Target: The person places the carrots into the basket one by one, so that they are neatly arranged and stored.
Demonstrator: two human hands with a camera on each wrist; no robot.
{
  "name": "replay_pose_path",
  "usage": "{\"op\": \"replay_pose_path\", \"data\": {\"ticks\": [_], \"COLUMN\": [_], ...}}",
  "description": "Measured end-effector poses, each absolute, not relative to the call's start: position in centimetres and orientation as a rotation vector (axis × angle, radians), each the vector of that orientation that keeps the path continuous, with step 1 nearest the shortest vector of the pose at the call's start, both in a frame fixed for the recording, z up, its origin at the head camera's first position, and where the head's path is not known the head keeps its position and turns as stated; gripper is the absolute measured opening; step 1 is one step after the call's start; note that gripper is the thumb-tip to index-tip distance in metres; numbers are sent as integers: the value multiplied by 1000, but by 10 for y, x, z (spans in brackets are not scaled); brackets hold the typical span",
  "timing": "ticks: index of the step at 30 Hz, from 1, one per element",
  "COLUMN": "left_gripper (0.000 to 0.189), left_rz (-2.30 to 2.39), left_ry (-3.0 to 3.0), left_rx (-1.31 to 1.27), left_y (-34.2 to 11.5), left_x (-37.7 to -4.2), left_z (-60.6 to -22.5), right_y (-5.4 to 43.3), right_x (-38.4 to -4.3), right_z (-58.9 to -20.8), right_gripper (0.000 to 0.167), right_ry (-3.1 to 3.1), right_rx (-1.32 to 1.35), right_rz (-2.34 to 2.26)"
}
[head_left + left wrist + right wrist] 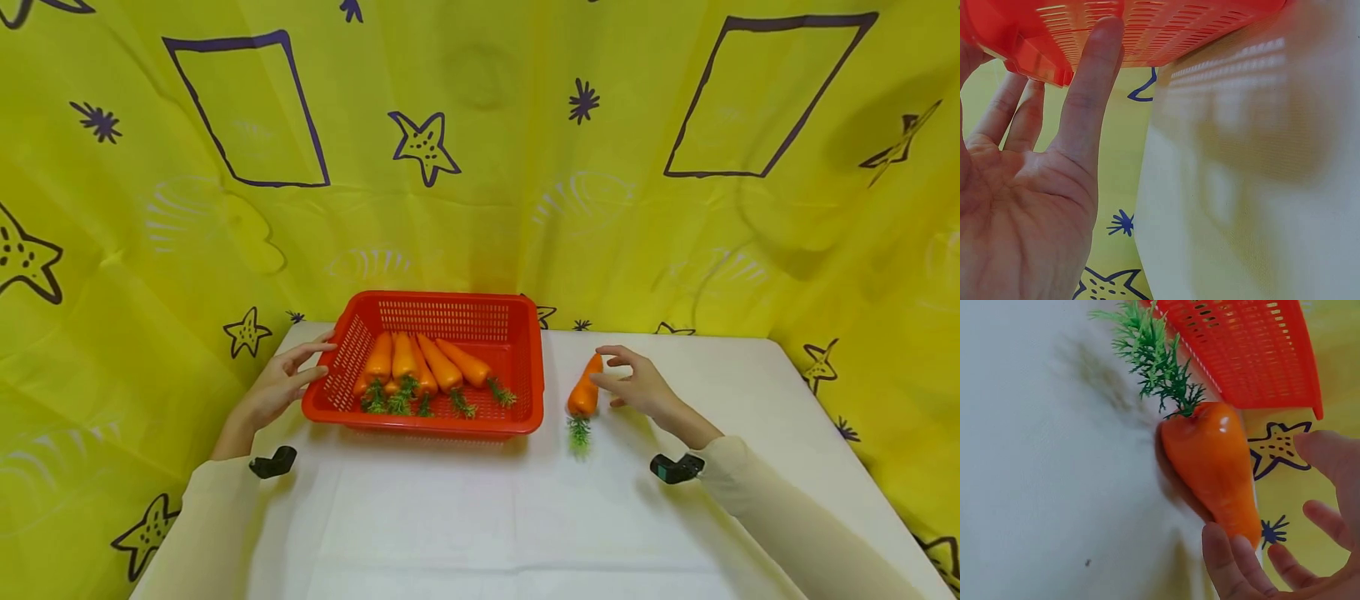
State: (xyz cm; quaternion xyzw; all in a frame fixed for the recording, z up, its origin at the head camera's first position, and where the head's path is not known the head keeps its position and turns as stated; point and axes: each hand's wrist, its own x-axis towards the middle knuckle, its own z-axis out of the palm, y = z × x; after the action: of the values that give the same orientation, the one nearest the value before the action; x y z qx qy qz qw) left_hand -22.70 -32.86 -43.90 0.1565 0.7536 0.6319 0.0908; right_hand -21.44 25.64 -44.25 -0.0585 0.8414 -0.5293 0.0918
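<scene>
A red plastic basket (420, 423) with slotted walls stands on the table, several orange toy carrots (465, 363) with green tops lying in it. My left hand (279, 385) is at the basket's left side, fingers extended to the rim; in the left wrist view its thumb (1088, 87) lies straight against the outer wall. To the right of the basket, one more carrot (583, 395) lies on the table, leafy top toward me. My right hand (637, 385) is beside its narrow end, fingertips right at the tip and thumb spread apart, as the right wrist view shows.
The white table (450, 517) reaches back to a yellow curtain (480, 217) printed with stars and frames, which also hangs along both sides. A black wrist camera (273, 462) sits on the left sleeve, another black camera (677, 468) on the right.
</scene>
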Motion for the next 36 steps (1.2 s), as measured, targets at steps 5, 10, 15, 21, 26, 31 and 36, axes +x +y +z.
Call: {"op": "replay_pose_path", "data": {"ticks": [5,10,15,21,26,31,36], "left_gripper": [44,45,46,46,45,43,44], "left_rz": [1870,1844,1830,1826,1827,1856,1867], "left_ry": [2244,2272,2284,2285,2279,2251,2240], "left_rx": [452,438,425,425,431,448,450], "left_y": [-329,-329,-329,-329,-328,-328,-328], "left_x": [-228,-228,-228,-228,-228,-228,-228], "left_z": [-440,-439,-438,-439,-438,-437,-438], "right_y": [250,245,242,239,238,239,240], "right_x": [-220,-225,-229,-230,-231,-234,-235], "right_z": [-453,-457,-461,-459,-454,-452,-453], "right_gripper": [68,71,71,69,70,69,66], "right_ry": [2476,2461,2491,2504,2492,2426,2373], "right_rx": [-62,-37,-34,-20,-43,-36,-38], "right_rz": [-1559,-1542,-1468,-1391,-1358,-1402,-1431]}}
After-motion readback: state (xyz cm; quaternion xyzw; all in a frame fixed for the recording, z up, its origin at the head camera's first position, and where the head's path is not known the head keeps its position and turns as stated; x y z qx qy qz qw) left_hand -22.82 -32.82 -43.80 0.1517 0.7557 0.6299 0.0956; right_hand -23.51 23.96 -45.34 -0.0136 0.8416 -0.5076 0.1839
